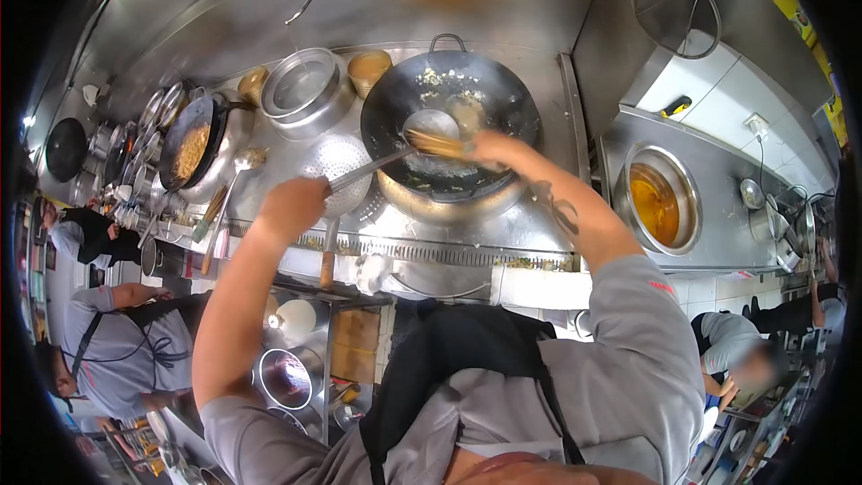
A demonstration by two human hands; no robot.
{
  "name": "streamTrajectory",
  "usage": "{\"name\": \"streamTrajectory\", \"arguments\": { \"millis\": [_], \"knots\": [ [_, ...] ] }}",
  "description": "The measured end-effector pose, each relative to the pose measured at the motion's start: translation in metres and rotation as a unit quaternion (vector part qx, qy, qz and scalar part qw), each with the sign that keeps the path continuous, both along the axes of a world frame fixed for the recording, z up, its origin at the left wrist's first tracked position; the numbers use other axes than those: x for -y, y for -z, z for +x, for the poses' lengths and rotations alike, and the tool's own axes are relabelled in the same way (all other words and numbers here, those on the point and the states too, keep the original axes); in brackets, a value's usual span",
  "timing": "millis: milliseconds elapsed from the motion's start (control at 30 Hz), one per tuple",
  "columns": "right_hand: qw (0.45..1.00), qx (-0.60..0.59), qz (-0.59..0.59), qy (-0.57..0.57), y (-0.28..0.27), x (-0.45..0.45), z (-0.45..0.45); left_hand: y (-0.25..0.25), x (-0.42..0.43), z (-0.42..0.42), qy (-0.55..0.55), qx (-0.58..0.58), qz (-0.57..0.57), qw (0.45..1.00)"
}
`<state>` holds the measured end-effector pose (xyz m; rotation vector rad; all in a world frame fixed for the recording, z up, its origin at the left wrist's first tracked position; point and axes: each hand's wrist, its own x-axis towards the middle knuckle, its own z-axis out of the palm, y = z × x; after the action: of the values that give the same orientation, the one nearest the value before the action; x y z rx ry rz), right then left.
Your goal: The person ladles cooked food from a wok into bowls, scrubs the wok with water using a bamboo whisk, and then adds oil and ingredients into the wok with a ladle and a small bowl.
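My left hand (294, 205) is closed around the handle of a metal ladle (429, 123), whose bowl is over the wok. In my right hand (492, 150) is a bamboo wok brush (435, 144), its bristles at the ladle's bowl; whether they touch it I cannot tell. Beneath both tools sits a large black wok (386, 94) with pale food bits scattered on its far inner side. A perforated skimmer (339, 171) lies left of the wok, near my left hand, its wooden handle toward me.
Left of the wok stand a metal pot (305, 94) and a smaller pan (171, 148) holding brown food. A second ladle (247, 159) rests on the stove's left side. A steel basin (690, 202) with orange liquid is at right. Other people work at both sides.
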<state>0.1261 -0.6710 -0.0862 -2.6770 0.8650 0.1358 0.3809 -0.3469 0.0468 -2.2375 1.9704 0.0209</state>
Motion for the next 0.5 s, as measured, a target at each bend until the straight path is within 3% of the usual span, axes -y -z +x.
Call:
{"name": "streamTrajectory", "arguments": {
  "millis": [33, 67, 167, 200, 267, 333, 433, 500],
  "knots": [
    [0.999, -0.001, 0.038, -0.006, 0.007, 0.015, -0.001, -0.003, -0.007, -0.011, -0.014, 0.03, -0.006, 0.999],
    [0.995, -0.034, 0.076, 0.06, -0.018, 0.014, -0.003, -0.003, -0.014, -0.02, -0.029, 0.061, -0.01, 0.998],
    [0.997, -0.005, 0.012, 0.075, -0.036, -0.015, 0.003, 0.004, -0.023, -0.029, -0.022, 0.105, -0.011, 0.994],
    [0.995, 0.012, 0.102, -0.003, -0.023, -0.007, 0.005, 0.005, -0.024, -0.034, -0.037, 0.106, 0.004, 0.994],
    [0.984, 0.04, 0.17, 0.028, -0.024, 0.01, -0.004, 0.0, -0.024, -0.042, -0.07, 0.114, 0.027, 0.991],
    [0.98, 0.012, 0.163, 0.109, -0.037, 0.006, 0.004, 0.01, -0.026, -0.042, -0.076, 0.124, 0.019, 0.989],
    [0.923, 0.078, 0.343, 0.154, -0.032, -0.011, 0.001, 0.014, -0.026, -0.039, -0.07, 0.13, 0.025, 0.989],
    [0.962, 0.045, 0.256, 0.083, -0.046, -0.003, -0.005, 0.008, -0.024, -0.039, -0.07, 0.132, 0.03, 0.988]
  ]
}}
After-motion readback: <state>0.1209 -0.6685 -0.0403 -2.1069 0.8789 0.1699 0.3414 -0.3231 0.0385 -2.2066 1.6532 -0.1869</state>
